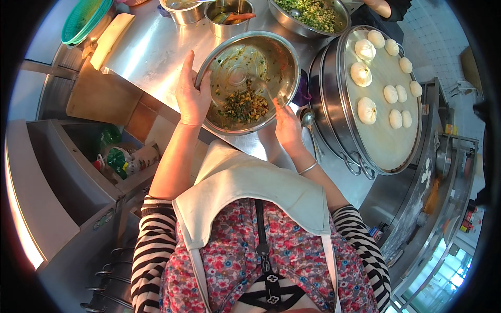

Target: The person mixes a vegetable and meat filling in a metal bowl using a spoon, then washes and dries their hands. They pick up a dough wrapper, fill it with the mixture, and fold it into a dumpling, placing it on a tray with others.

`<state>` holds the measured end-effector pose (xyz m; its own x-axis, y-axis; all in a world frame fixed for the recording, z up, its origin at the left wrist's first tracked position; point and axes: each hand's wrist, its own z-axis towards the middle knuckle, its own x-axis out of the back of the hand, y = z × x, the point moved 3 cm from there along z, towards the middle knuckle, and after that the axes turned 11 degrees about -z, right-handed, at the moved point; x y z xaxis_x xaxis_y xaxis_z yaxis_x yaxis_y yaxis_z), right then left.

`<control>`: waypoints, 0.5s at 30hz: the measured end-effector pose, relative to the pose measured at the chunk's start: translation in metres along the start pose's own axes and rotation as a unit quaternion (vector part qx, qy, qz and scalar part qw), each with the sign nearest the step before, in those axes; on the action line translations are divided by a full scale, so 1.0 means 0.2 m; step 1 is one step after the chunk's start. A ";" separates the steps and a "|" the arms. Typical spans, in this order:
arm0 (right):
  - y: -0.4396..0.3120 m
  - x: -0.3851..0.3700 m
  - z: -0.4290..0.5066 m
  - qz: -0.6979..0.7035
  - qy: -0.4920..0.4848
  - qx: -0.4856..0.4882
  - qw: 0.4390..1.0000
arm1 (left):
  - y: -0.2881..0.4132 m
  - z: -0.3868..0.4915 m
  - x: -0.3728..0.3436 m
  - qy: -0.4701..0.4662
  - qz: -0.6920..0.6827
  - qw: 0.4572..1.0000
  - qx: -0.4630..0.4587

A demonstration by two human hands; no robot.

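A stainless steel mixing bowl [274, 49] is tipped towards me over the metal counter. My left hand [193, 96] grips its left rim, thumb pointing up outside the bowl. Chopped filling with dark greens and small orange-brown bits [244, 105] is heaped low inside the bowl, and oily flecks cling to the wall. At the right rim, my right hand [289, 127] holds the handle of a metal spoon [263, 84], whose head is in the bowl by the filling. The fingers partly hide the handle.
Stacked steamers [332, 98] stand at right, the top one carrying several white buns [368, 110]. Spoons [308, 118] lie beside them. Behind are a bowl of chopped greens [309, 13] and a pot with an orange-handled brush [231, 27]. Another person's arm [379, 8] shows at top right.
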<state>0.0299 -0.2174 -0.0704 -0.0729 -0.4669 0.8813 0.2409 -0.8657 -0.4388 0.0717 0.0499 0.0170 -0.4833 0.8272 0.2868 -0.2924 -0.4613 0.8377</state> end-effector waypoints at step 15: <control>0.03 -0.01 -0.13 0.024 -0.064 0.054 0.996 | -0.01 -0.01 0.00 0.007 -0.004 1.000 -0.021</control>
<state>0.0064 -0.2262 -0.0786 0.0637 -0.4736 0.8784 0.3442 -0.8158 -0.4648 0.0705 0.0492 0.0141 -0.4915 0.8270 0.2731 -0.3307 -0.4673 0.8199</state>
